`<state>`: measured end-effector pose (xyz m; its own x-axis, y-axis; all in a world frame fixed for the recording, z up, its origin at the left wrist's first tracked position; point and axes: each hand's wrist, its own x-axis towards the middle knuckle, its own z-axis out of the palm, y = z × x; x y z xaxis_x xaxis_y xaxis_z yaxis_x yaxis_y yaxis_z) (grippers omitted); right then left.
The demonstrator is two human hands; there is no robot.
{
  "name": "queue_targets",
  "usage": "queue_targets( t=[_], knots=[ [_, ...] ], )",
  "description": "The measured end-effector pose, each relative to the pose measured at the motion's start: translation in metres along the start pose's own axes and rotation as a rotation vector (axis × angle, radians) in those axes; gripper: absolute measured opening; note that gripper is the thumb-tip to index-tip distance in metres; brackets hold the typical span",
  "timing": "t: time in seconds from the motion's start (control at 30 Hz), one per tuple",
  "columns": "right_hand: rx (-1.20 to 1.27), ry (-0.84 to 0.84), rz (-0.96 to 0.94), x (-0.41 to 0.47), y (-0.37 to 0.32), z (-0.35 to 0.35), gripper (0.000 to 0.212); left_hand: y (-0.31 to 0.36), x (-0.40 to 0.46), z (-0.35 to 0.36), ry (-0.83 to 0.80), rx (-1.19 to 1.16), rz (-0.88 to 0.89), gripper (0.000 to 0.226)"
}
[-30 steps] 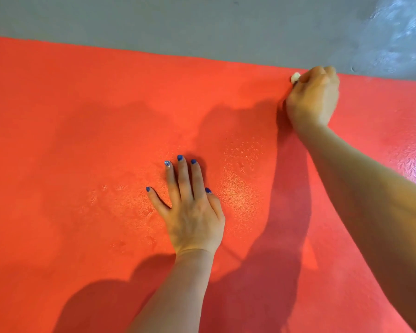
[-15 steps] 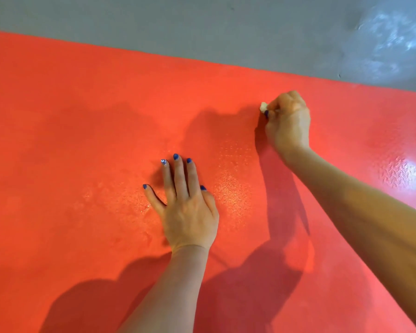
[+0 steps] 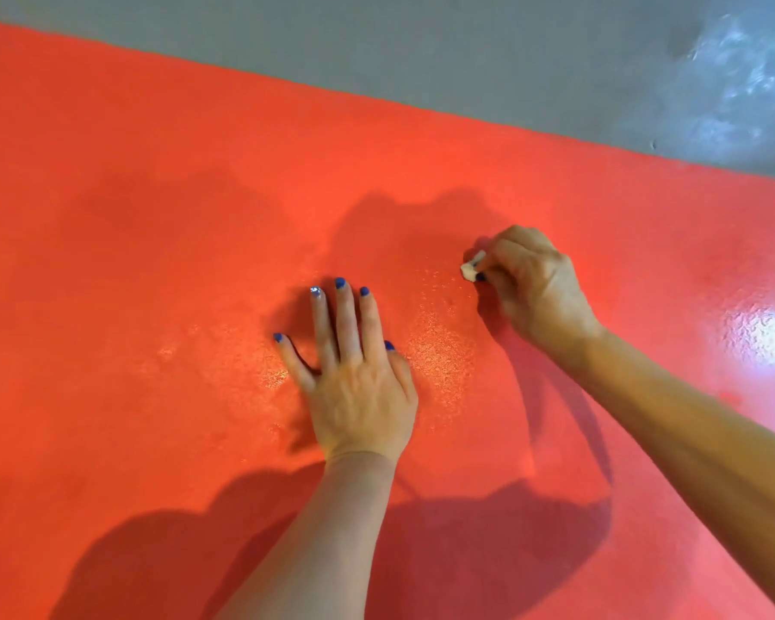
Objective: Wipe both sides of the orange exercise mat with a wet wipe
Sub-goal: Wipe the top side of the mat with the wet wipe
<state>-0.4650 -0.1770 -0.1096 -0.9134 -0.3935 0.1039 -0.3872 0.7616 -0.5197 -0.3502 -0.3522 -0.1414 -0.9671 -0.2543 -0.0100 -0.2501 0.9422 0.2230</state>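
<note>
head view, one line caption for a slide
Left hand pressed flat on the orange mat while the right hand rubs it with a balled wet wipe.

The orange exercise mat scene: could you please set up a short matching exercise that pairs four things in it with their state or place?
Things:
1. left hand
2. right hand
3. wet wipe
4. grey floor

States:
A. bunched small, pinched in fingers
B. beyond the far edge of the orange exercise mat
C. flat, fingers straight, pressing the mat
D. curled, rubbing the mat

Pairs: 1-C, 2-D, 3-A, 4-B
</note>
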Motion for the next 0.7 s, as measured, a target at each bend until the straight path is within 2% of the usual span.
queue_targets(
  t=[0.17, 0.27, 0.4, 0.57, 0.7],
  knots=[
    [-0.004, -0.007, -0.071, 0.062, -0.042, 0.046, 0.014, -0.002, 0.001, 0.001, 0.015, 0.004, 0.007, 0.062],
    [-0.014, -0.03, -0.061, 0.024, -0.022, 0.027, 0.012, -0.004, -0.001, 0.0, 0.011, -0.005, 0.012, 0.062],
    [-0.033, 0.177, 0.099, -0.047, -0.016, 0.015, 0.015, -0.001, 0.0, 0.001, 0.018, -0.013, 0.013, 0.063],
    [-0.092, 0.328, 0.164, -0.017, -0.029, 0.052, 0.016, -0.002, -0.001, 0.002, 0.022, -0.008, 0.009, 0.063],
    [-0.094, 0.356, 0.159, -0.021, -0.03, 0.053, 0.015, -0.003, 0.0, 0.0, 0.002, -0.022, 0.019, 0.064]
  ],
)
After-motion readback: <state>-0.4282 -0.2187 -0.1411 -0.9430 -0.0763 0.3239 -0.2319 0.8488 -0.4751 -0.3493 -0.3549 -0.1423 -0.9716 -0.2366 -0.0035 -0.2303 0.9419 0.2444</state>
